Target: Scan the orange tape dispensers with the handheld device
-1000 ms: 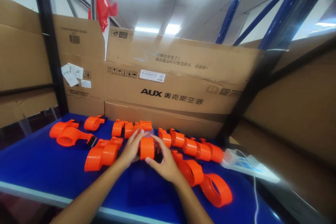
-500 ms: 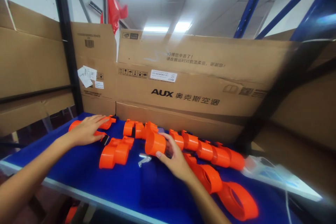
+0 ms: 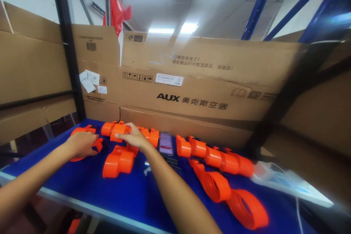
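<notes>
At the left of the blue table, my left hand [image 3: 82, 144] is closed over a coiled orange band [image 3: 80, 130], its fingers bent down near the band's loose end [image 3: 98, 145]; the palm hides part of it. My right hand [image 3: 135, 137] grips an orange roll [image 3: 119, 132] between thumb and fingers, in the back row beside another orange roll [image 3: 107, 128]. Just in front of that hand stands a pair of orange rolls [image 3: 116, 162]. My right forearm crosses over the table and partly covers a small shiny metal piece [image 3: 147, 170].
A phone [image 3: 166, 143] lies at the back, with dark strips [image 3: 173, 162] before it. Several orange rolls [image 3: 214, 156] line the back right; two looser orange coils [image 3: 248, 210] lie nearer. A clear plastic bag [image 3: 285, 181] is at the right. Cardboard [image 3: 192, 91] walls the back.
My right hand has moved left with its orange roll to the back row, uncovering the phone. My left hand has drawn back toward me and left, its fingers now curled down.
</notes>
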`<state>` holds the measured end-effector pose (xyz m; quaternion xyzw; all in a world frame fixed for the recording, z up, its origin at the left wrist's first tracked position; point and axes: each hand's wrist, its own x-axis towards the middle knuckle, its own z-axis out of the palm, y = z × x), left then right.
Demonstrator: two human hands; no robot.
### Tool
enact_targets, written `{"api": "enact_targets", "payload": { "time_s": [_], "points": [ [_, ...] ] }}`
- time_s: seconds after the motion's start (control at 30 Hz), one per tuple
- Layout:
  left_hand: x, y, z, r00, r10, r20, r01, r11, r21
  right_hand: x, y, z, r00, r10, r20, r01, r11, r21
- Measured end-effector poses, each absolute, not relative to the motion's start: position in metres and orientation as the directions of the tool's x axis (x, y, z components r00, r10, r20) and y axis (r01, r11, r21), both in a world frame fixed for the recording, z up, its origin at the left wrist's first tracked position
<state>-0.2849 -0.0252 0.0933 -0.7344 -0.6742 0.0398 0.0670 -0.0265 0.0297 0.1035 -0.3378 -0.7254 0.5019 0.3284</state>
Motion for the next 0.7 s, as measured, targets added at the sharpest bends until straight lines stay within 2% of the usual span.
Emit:
{"api": "enact_targets", "payload": {
  "time_s": [0.1, 0.2, 0.33, 0.5, 0.7],
  "points": [
    [-0.289, -0.033, 0.115, 0.028, 0.995, 0.100, 0.984, -0.009, -0.180, -0.036, 0.037, 0.097, -0.621, 0.758, 0.200, 0.148, 0.364, -0.920],
    [-0.293, -0.039, 0.137, -0.001, 0.978, 0.207, 0.984, 0.038, -0.173, -0.043, 0.042, 0.090, -0.671, 0.712, 0.206, 0.184, 0.429, -0.884],
    [-0.292, -0.040, 0.154, -0.034, 0.947, 0.319, 0.989, 0.079, -0.129, -0.059, 0.046, 0.080, -0.580, 0.798, 0.163, 0.341, 0.420, -0.841],
    [-0.278, -0.034, 0.143, -0.018, 0.960, 0.278, 0.987, 0.062, -0.151, -0.071, 0.047, 0.074, -0.490, 0.851, 0.188, 0.375, 0.400, -0.836],
    [-0.270, -0.029, 0.128, -0.019, 0.976, 0.217, 0.997, 0.035, -0.073, -0.065, 0.045, 0.077, -0.471, 0.847, 0.247, 0.335, 0.431, -0.838]
  ]
}}
